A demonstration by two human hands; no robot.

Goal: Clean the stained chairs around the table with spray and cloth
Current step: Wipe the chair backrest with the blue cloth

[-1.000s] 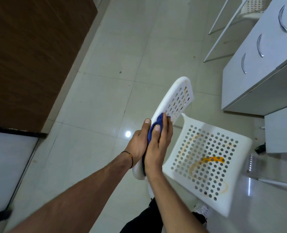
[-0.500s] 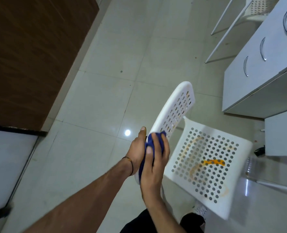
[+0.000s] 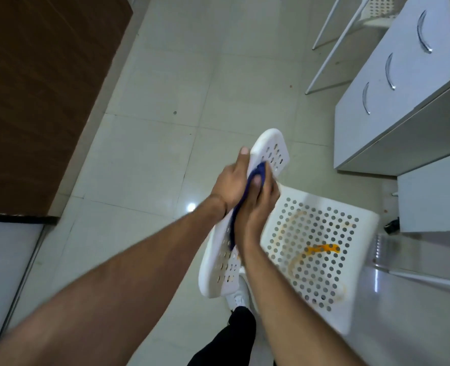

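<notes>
**A:** Pale tiled floor is showing under the white chair. Why both hands on its backrest?

**B:** I'm bracing it from the left with my left hand. Its fingers are hiding behind the backrest, so I cannot tell their state. My right hand is curling its fingers round the blue cloth, pressing it against the right face.

**A:** And the seat?

**B:** Its orange stain is waiting, uncleaned, I'm judging.

Our left forearm and right forearm bare as far as we see them, blurred at the wrists, one black trouser leg, one white shoe beyond it.
</notes>
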